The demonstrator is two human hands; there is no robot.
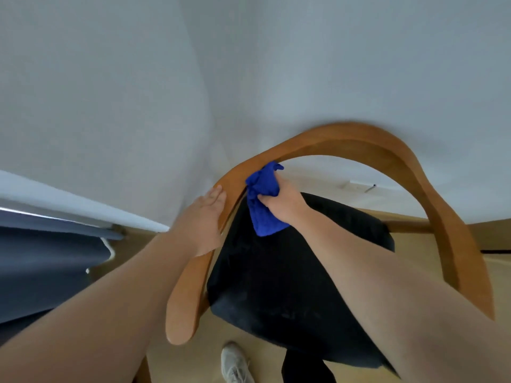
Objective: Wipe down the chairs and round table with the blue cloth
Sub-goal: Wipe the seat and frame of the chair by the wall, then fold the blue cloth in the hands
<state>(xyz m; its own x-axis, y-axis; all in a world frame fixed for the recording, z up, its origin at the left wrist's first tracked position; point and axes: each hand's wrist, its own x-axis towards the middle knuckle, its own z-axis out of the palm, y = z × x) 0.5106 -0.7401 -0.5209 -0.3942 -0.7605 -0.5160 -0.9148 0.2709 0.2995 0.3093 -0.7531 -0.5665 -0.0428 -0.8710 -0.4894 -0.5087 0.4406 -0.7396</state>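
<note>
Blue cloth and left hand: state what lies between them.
Head view: only the chair's wooden rail lies between; the left hand rests on it, the blue cloth against its inner side.

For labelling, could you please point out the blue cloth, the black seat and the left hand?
blue cloth (262, 186): head view, bunched upper part
black seat (276, 286): head view, cushion middle
left hand (204, 214): head view, its back

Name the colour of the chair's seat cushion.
Black. The seat cushion shows best in the head view, below the curved brown wooden frame.
</note>
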